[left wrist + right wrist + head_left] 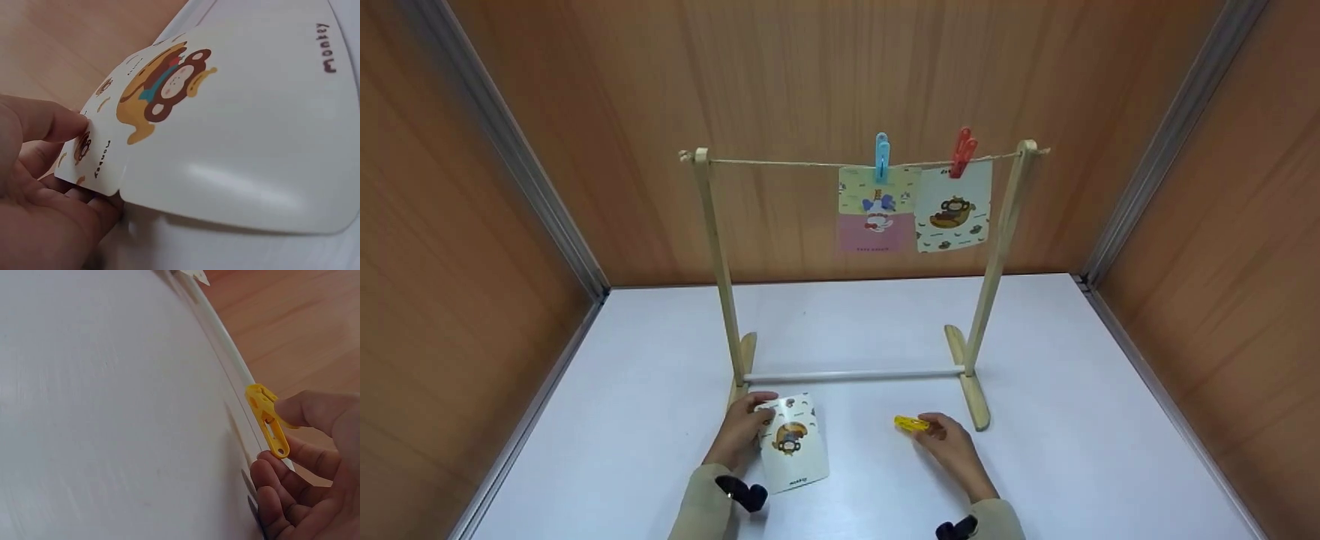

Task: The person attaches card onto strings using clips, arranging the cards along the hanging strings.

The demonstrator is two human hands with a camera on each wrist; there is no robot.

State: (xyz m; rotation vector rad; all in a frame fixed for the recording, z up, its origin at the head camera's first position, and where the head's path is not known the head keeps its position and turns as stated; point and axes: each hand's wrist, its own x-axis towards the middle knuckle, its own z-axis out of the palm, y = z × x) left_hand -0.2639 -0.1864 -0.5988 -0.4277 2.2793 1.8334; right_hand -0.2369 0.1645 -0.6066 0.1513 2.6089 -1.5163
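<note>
My left hand (742, 431) pinches one end of a white card (802, 461) printed with a monkey on a banana. In the left wrist view the thumb lies on the card's printed face (236, 124) and the other fingers are behind it; the monkey picture is turned on its side there. A yellow clothespin (911, 424) is held between thumb and fingers of my right hand (952, 446), a little above the table. The right wrist view shows this yellow clothespin (267, 419) near the fingertips. Card and clothespin are apart.
Behind both hands stands a wooden rack (997, 247) with a string (780, 163) across its top. A blue clothespin (882, 154) holds a green-and-pink card (874, 236), and a red clothespin (962, 154) a white monkey card (975, 191). Wood panels enclose the white table (1057, 360).
</note>
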